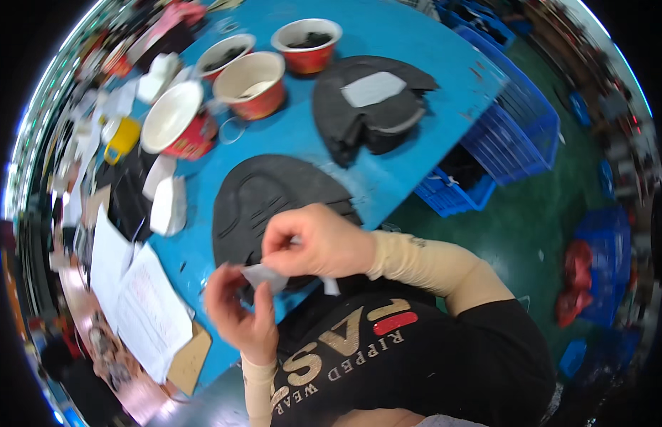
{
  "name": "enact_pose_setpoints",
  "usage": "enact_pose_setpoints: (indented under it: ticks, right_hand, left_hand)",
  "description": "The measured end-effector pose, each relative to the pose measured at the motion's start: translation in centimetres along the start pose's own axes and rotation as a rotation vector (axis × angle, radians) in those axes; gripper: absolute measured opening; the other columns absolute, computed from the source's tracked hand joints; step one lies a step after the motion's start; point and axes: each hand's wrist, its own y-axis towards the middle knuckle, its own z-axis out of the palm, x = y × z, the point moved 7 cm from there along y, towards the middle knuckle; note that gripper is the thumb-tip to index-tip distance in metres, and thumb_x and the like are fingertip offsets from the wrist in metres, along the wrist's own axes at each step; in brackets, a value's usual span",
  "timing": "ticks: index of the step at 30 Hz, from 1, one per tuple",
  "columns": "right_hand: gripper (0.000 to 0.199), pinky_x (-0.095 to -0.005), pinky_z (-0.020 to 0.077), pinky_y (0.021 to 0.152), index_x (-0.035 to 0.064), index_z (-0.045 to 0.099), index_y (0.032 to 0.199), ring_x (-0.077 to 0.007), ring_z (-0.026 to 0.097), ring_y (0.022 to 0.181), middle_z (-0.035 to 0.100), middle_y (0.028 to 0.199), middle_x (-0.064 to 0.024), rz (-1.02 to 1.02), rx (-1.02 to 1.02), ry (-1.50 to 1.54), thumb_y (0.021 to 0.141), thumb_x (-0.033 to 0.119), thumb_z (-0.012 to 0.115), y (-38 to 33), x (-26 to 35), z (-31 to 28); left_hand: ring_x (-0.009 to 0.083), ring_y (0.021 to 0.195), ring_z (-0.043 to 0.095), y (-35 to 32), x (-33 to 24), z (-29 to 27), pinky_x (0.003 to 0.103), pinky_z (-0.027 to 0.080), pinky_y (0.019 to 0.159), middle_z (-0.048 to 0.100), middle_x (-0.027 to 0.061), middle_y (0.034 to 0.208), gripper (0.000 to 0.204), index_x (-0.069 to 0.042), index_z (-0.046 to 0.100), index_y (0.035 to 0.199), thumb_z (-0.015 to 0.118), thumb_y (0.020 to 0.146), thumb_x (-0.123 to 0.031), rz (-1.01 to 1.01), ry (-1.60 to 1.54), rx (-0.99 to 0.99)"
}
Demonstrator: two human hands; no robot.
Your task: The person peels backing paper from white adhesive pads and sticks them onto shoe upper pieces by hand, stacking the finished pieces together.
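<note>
My right hand (320,242) pinches a small thin whitish piece (265,275), perhaps paper or film, in front of my body. My left hand (238,313) has thumb and fingertips at the piece's other edge, the fingers curled with a gap between them. Both hands are over the near edge of a black moulded foam pad (274,188) with curved grooves, lying on the blue table (416,160). Below my right wrist a small white strip (331,286) shows; what it hangs from is hidden.
Red and white paper bowls (260,85), some with dark bits, stand farther back. A second black pad (331,107) bears a white paper (374,89). To the left are a yellow mug (122,136) and printed sheets (149,313). Blue crates (516,135) stand right of the table.
</note>
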Motion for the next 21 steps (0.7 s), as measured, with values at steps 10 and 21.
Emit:
enact_pose_setpoints:
  ticks: [10, 21]
  right_hand:
    - [0.016, -0.0203, 0.0449, 0.060, -0.0010, 0.061, 0.085, -0.0038, 0.054, 0.070, 0.061, 0.075, -0.0001, -0.134, -0.099, 0.369, 0.085, 0.014, 0.067, -1.6, -0.1, 0.2]
    - [0.016, -0.0219, 0.0454, 0.068, -0.0012, 0.060, 0.094, -0.0049, 0.054, 0.079, 0.062, 0.085, -0.0001, -0.107, -0.078, 0.350, 0.088, 0.013, 0.061, -0.5, -1.0, 1.7]
  left_hand:
    - [0.0176, 0.092, 0.056, 0.5, -2.5, 3.1, 0.027, 0.046, 0.078, 0.058, 0.0124, 0.105, 0.024, 0.006, 0.058, 0.108, 0.062, 0.085, -0.001, 0.111, 0.024, 0.115]
    - [0.0100, 0.081, 0.056, 0.2, 1.1, 2.1, 0.021, 0.044, 0.070, 0.062, 0.0095, 0.098, 0.020, 0.005, 0.059, 0.101, 0.049, 0.095, -0.012, -0.465, -0.599, -0.055]
